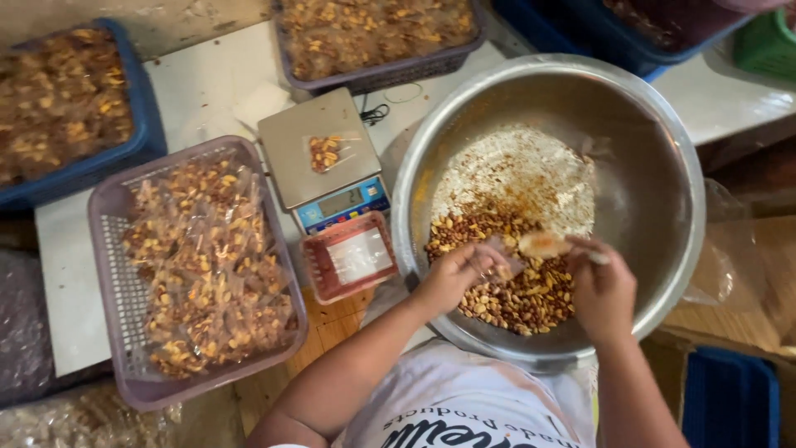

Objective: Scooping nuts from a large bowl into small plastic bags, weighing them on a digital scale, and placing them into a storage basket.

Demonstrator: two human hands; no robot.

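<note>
Work surface: a white tabletop [199, 91] crowded with trays, wooden boards showing at its near edge; view is straight down from above.

Left hand [458, 274]: fingers curled narrow around the mouth of a small clear bag [500, 259], holding it over the nut mix. Right hand [603, 290]: fingers closed on the handle of a small scoop [543, 244], its bowl tipped toward the bag opening and touching it. Both forearms come in from the near edge, wrists bent down into the bowl.

Both hands sit inside a large steel bowl [655, 166], right of centre. A heap of peanut mix [514, 286] lies in the bowl's near part; a pale floury, spice-flecked residue [518, 170] covers the bottom beyond it.

Just left of the bowl: a small red rectangular tray [348, 257] with a pale panel. Behind it, a digital scale [319, 158] with a steel platform bearing one small filled bag [325, 152]; its blue front has a lit display.

Left: a lilac mesh basket [112, 286] full of filled clear packets. Far left: a blue crate [145, 108] with the same mix. Far centre: a second lilac basket [373, 76], also filled. Far right: another blue crate [580, 37] and a green basket [767, 46] at the corner. Near right: a blue lid or crate [730, 398].
</note>
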